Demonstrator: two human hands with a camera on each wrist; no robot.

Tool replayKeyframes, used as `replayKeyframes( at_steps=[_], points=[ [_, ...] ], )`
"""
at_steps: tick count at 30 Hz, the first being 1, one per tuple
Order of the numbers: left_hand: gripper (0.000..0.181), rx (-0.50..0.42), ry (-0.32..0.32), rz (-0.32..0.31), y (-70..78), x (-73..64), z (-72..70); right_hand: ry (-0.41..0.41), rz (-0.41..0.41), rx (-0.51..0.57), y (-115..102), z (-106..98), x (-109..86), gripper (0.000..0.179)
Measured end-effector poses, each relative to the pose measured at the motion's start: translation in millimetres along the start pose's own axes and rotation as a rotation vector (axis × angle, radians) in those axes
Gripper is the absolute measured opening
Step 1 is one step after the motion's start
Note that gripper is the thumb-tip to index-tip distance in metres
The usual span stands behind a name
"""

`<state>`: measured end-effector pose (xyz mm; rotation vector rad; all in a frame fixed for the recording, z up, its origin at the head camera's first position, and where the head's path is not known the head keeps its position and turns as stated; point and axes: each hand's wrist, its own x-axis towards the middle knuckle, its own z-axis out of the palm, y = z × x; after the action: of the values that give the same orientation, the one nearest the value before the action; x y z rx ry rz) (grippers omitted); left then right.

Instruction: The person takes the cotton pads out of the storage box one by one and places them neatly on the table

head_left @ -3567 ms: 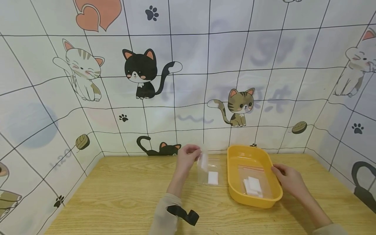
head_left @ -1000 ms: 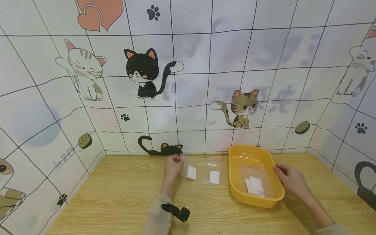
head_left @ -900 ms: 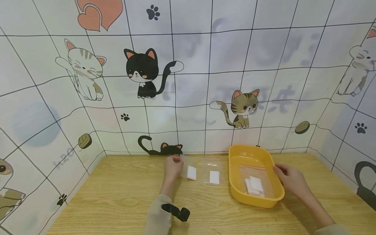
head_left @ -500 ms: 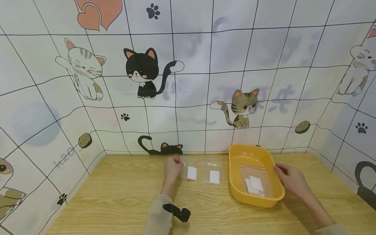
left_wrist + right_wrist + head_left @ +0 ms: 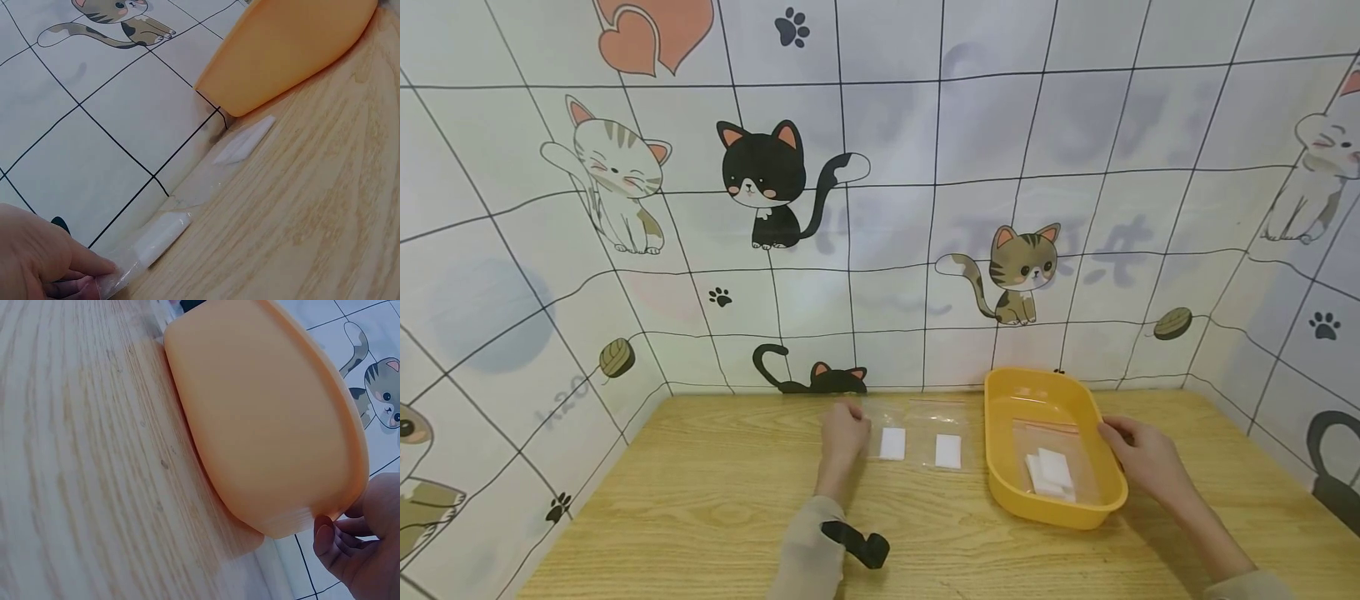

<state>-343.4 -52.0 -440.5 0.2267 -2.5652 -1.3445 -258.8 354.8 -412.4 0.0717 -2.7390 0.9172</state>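
My left hand (image 5: 844, 433) is at the back of the table, its fingers pinching the left edge of a small clear zip bag (image 5: 128, 265). A white rectangular piece (image 5: 892, 444) lies inside that bag. Just to its right, a second clear zip bag (image 5: 936, 414) lies flat with a similar white piece (image 5: 948, 451) in it. My right hand (image 5: 1142, 458) grips the right rim of a yellow plastic basin (image 5: 1054, 515), thumb and fingers either side of the rim in the right wrist view. Zip bags with several white pieces (image 5: 1051, 473) are in the basin.
A wood-grain table (image 5: 715, 492) runs back to a wall (image 5: 895, 233) covered with cat-printed sheeting. Both bags lie close to the foot of this wall. A black strap (image 5: 856, 543) is around my left sleeve (image 5: 808, 546).
Since the earliest frame, my left hand has moved left and laid its bag down beside the other one. Over the last second that bag has straightened and flattened. My right hand keeps its grip.
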Motion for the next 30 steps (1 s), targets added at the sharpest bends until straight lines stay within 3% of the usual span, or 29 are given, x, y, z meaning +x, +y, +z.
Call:
replayKeyframes(
  at_steps=[14,21,26,30],
  points=[
    [0.009,0.031,0.030,0.086,-3.3,-7.1,0.0,0.006,0.002,-0.002,-3.4,-0.4,-5.4,0.047],
    [0.026,0.062,0.040,0.062,-2.6,-8.3,-1.1,0.007,0.001,-0.004,-3.6,0.3,-6.1,0.047],
    [0.013,0.055,0.044,0.044,-1.1,-9.2,-3.1,0.008,0.000,-0.008,-3.1,0.2,-6.1,0.048],
    [0.024,0.045,0.040,0.044,1.3,-9.9,-5.4,0.000,0.010,-0.005,-2.8,0.3,-5.8,0.049]
  ],
)
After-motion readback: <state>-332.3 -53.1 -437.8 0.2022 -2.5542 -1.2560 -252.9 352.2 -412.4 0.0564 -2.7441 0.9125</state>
